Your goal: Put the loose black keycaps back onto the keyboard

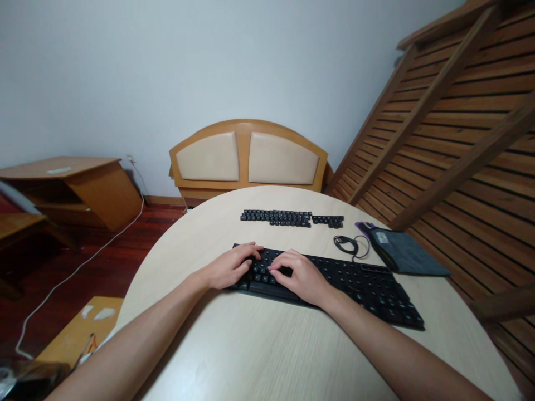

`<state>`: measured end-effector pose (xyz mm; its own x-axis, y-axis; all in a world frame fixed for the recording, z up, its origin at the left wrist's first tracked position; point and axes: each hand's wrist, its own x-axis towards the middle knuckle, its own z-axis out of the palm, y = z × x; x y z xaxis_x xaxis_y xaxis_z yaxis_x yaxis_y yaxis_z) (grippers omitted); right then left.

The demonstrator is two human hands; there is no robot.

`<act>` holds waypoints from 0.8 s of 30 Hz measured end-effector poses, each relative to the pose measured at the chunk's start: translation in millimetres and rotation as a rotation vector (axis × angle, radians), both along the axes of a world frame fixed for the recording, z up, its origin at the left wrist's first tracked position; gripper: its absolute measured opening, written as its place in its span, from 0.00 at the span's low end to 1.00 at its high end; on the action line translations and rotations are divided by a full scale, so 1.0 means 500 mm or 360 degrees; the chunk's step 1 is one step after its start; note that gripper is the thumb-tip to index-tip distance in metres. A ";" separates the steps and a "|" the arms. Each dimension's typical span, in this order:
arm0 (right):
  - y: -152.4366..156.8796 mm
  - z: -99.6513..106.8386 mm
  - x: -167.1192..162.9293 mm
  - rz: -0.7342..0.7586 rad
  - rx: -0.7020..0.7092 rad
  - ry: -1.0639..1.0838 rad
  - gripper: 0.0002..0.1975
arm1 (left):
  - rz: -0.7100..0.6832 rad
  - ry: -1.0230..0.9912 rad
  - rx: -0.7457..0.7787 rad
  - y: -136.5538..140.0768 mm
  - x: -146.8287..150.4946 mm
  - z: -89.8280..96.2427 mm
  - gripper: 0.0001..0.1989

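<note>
A black keyboard point(351, 283) lies at a slant on the round table, wired by a coiled black cable point(346, 244). Over its left end rests my left hand point(234, 266), fingers spread and touching the keys. My right hand point(303, 277) is just to the right of it, thumb and forefinger pinched together low over the keys; what is between the fingertips is too small to make out. Keycaps with pale letters show between the two hands. Behind the keyboard, loose black keycaps point(278, 218) stand in tight rows, with a smaller group point(328, 221) to their right.
A dark grey cloth pouch point(407, 253) with a purple edge lies at the table's right side. The pale round table point(200, 345) fills the foreground. Beyond it are a wooden headboard point(243, 156), a slatted wooden frame point(451, 122) leaning at right, and a low desk point(104, 192) at left.
</note>
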<state>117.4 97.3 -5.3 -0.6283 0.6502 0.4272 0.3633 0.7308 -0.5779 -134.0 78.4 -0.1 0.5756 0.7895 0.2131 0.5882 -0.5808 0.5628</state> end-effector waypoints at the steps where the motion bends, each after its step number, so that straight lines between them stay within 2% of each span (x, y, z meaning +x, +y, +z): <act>1: -0.001 0.000 0.001 0.0014 0.0011 0.0005 0.04 | 0.0002 0.0006 0.0004 0.000 0.000 0.000 0.13; 10: -0.005 0.000 -0.001 -0.0007 0.0021 -0.0015 0.07 | -0.0001 0.0014 0.0025 0.001 -0.001 -0.005 0.14; 24: -0.005 0.004 -0.002 0.0025 0.0078 -0.0023 0.06 | -0.0073 0.0044 0.0144 -0.008 0.004 0.007 0.11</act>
<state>116.5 94.6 -3.4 -0.6446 0.6186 0.4491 0.3593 0.7637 -0.5363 -131.7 74.6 3.4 0.6173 0.7405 0.2659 0.5745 -0.6551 0.4907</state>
